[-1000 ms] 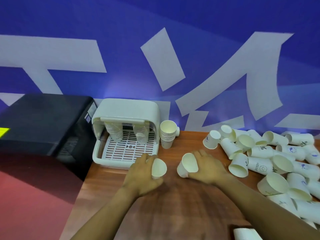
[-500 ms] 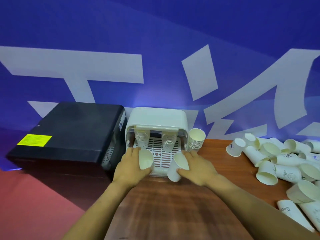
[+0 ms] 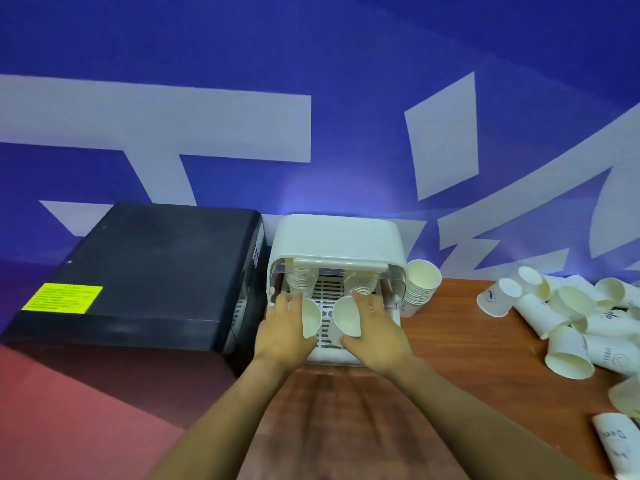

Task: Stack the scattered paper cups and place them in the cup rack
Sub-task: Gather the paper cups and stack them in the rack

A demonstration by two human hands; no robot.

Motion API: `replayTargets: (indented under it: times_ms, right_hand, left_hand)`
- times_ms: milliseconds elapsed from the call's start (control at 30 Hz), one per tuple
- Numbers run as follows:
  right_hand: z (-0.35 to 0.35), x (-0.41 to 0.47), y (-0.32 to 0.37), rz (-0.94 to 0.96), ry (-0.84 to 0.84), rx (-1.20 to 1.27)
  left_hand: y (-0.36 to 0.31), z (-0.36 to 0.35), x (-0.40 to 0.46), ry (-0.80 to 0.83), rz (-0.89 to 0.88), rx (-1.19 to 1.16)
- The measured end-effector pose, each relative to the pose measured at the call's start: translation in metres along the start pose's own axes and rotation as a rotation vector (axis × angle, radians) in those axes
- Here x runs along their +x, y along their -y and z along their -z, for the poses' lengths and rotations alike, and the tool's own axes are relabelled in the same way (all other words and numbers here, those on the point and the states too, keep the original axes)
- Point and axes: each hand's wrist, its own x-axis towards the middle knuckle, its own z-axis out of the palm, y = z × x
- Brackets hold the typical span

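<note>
With each hand's fingers (image 3: 294,301) wrapped round a white paper cup (image 3: 310,317), nest each squarely under the hanging stacks (image 3: 300,281) in the white plastic cup rack (image 3: 337,242).

Both arms reach forward, left hand (image 3: 284,332) and right hand (image 3: 375,332) each gripping something.

White cups (image 3: 568,355), some with dark print; white rack (image 3: 337,240) with a slotted tray; reddish-brown woodgrain surface (image 3: 485,341); black box (image 3: 156,265) with a yellow label (image 3: 63,298); blue wall (image 3: 311,46) with white shapes.
</note>
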Motion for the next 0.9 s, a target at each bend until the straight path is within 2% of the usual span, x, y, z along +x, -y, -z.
replayTargets:
  times_ms: [367,900]
  right_hand:
    - [-0.025,0.028,-0.010,0.018,0.098,-0.014]
    - [-0.043,0.034,-0.014,0.015,0.151,-0.020]
  left_hand:
    - [0.007,-0.029,0.020,0.096,0.073,0.112]
    - [0.014,-0.039,0.029,0.157,0.102,0.127]
